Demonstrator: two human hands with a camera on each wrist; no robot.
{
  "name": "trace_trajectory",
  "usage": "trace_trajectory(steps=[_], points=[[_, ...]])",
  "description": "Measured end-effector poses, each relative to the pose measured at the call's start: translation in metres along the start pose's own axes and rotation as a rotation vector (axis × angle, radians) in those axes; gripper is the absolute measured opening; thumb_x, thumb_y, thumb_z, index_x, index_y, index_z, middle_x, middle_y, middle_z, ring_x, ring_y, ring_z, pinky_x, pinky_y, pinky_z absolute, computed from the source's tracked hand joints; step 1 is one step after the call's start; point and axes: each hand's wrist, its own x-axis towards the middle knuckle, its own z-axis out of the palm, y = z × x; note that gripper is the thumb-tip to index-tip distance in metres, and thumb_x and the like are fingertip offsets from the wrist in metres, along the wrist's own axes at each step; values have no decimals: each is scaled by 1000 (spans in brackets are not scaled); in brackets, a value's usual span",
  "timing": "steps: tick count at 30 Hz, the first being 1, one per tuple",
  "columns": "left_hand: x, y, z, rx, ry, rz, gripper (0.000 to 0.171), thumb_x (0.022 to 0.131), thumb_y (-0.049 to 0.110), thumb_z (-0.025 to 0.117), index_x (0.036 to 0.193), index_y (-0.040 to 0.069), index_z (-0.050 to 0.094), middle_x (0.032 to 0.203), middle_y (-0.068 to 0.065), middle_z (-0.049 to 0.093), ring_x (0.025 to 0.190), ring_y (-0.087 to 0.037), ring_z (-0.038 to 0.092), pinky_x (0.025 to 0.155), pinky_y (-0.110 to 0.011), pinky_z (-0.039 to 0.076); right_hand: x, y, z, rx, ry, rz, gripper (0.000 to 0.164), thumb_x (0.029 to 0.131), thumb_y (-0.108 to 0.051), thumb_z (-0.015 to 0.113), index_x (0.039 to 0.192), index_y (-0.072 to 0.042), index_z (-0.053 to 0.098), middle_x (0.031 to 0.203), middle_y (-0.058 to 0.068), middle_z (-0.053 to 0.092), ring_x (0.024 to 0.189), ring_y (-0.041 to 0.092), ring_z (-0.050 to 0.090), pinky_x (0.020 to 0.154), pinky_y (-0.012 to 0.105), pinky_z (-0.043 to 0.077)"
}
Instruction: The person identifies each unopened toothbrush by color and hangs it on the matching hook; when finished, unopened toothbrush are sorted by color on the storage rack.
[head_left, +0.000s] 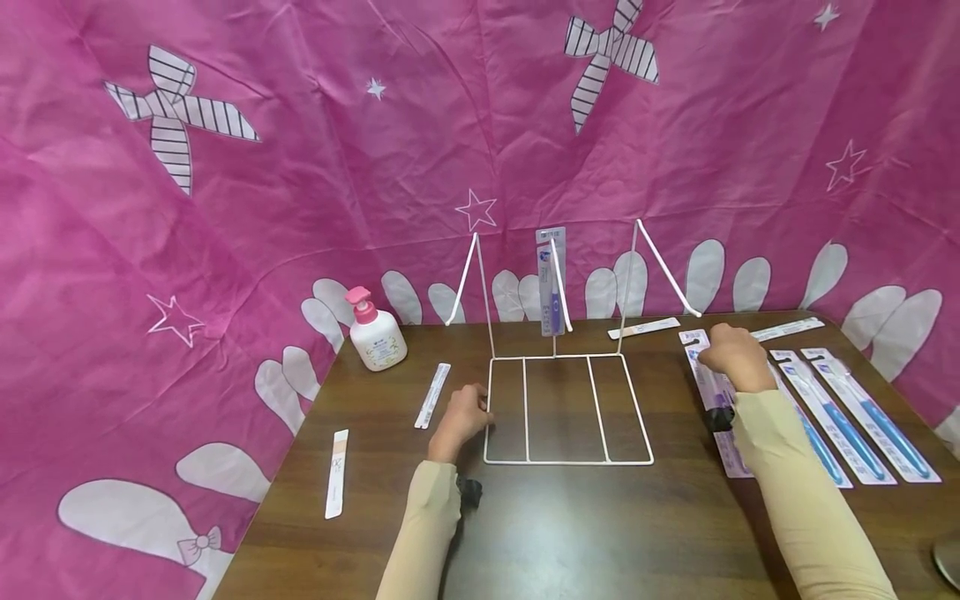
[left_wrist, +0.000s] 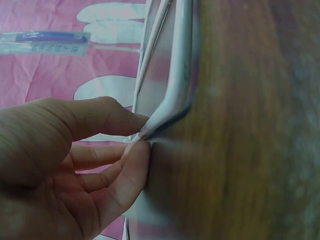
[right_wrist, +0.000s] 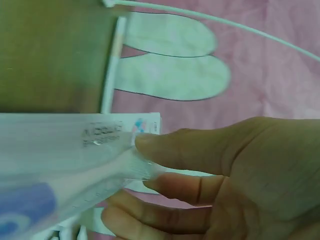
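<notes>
A white wire display rack [head_left: 567, 462] with three slanting hook arms stands on the table. My left hand [head_left: 465, 414] pinches the left rod of its base between thumb and fingers; the left wrist view shows the white rod [left_wrist: 181, 60] close up. From the middle hook hangs a purple toothbrush in its blister pack [head_left: 546, 287]. Over at the right, my right hand [head_left: 738, 358] pinches the upper end of another packaged purple toothbrush [right_wrist: 75, 145]. Beside that hand lie several packaged blue toothbrushes [head_left: 847, 425], one partly hidden by the arm.
A pump bottle [head_left: 380, 343] with a pink top stands at the back left. Slim white packets lie about: one [head_left: 432, 396] left of the rack, another [head_left: 337, 475] near the left edge, two behind. A pink curtain [head_left: 315, 167] hangs along the table's back.
</notes>
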Motion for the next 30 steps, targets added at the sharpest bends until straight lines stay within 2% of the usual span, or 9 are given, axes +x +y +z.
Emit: trace_trajectory(steps=[2,6,9,14,21,30], points=[[-1,0,0,-7,-3,-9,40,78,-4,79,115,-10,64,78,-6,59,66,-18,55,60,-30,48,-4,-2,-4,13,8,-24,24,78,-11,63,84,12,60,84,34,59,78,45,58,63,57,49],[0,-1,0,-13,0,-11,41,78,-4,79,115,-10,64,78,-6,59,67,-18,56,60,-30,48,-14,-11,-12,30,31,-61,21,79,-13,65,68,-1,53,69,17,51,68,34,50,59,48,44],[1,-1,1,-15,0,-13,41,78,-4,80,115,-10,64,79,-5,59,67,-18,56,60,-30,48,-23,-20,-21,27,42,-69,25,81,-16,67,64,-5,51,68,14,51,67,33,51,57,45,43],[1,-1,1,-17,0,-5,40,78,-4,79,114,-9,64,78,-5,59,65,-17,56,59,-29,48,-40,-34,-34,30,80,-82,27,84,-19,71,66,-5,57,67,13,55,66,33,54,54,44,43],[1,-1,2,-28,-3,-2,41,77,-4,79,115,-10,63,77,-6,60,62,-15,57,59,-28,48,-64,-47,-45,90,258,-141,33,84,-18,76,65,-8,50,61,4,43,60,27,44,52,38,33],[2,-3,2,-29,1,-3,40,76,-6,79,113,-9,64,77,-5,61,62,-14,57,59,-28,48,-95,-66,-58,134,456,-153,29,84,-20,78,82,-3,54,65,6,51,65,32,49,59,42,34]])
